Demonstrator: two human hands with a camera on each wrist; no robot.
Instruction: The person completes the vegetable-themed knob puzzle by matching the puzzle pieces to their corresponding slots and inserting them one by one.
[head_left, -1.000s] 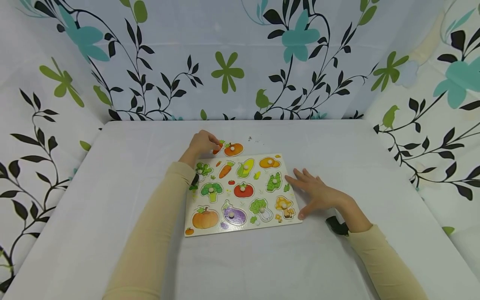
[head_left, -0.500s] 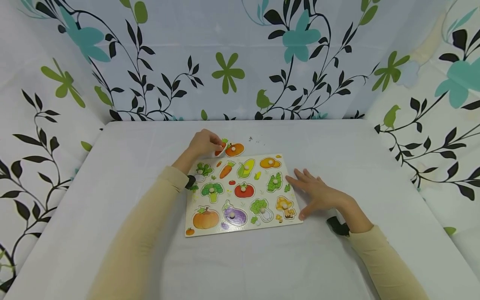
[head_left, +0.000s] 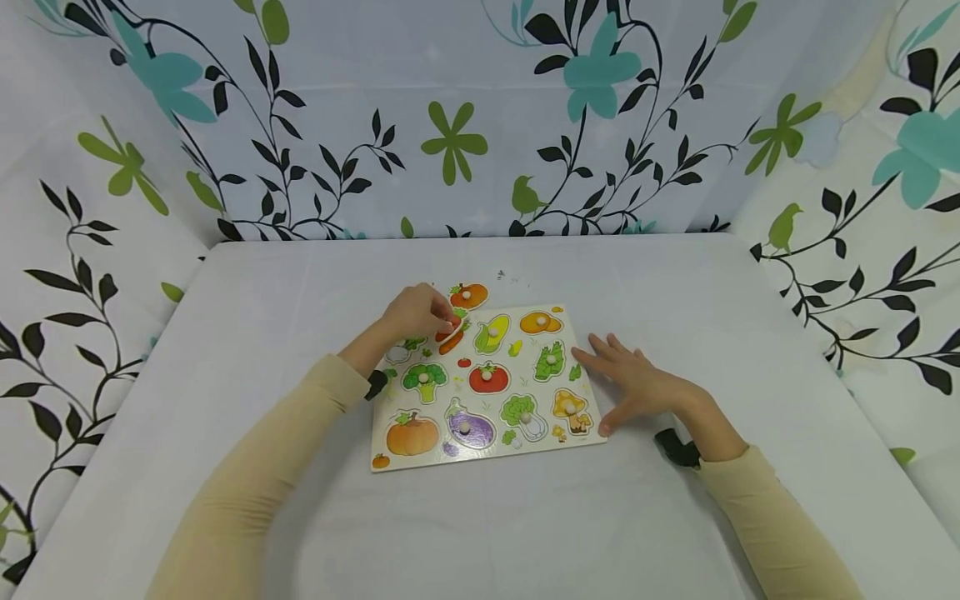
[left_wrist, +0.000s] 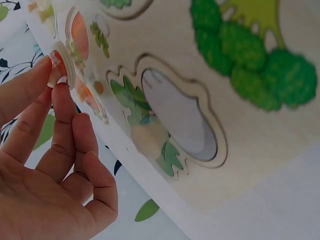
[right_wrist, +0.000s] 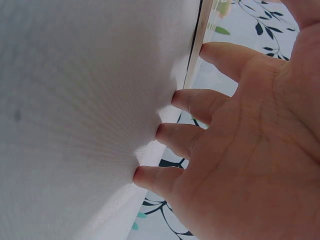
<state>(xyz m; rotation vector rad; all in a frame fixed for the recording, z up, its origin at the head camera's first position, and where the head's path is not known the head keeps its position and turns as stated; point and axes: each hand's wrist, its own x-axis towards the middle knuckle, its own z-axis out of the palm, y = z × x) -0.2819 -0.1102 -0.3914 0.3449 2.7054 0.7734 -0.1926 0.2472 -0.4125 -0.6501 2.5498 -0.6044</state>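
In the head view, a wooden vegetable puzzle board lies on the table. My left hand is over its far left part and pinches a red puzzle piece with a green top between thumb and fingertips. The left wrist view shows this piece on edge, tilted above the board. At the board's right edge my right hand is spread, its fingertips on the cloth and one touching the edge. Beyond the far edge lies an orange pumpkin piece with a knob.
Knobbed pieces fill several board places, among them a tomato, a broccoli and an eggplant. The large pumpkin picture shows no knob. White cloth covers the table; patterned curtains surround it.
My left hand has lifted the red piece from beside the pumpkin piece and brought it nearer, over the board's carrot area. My right hand has stayed at the right edge.
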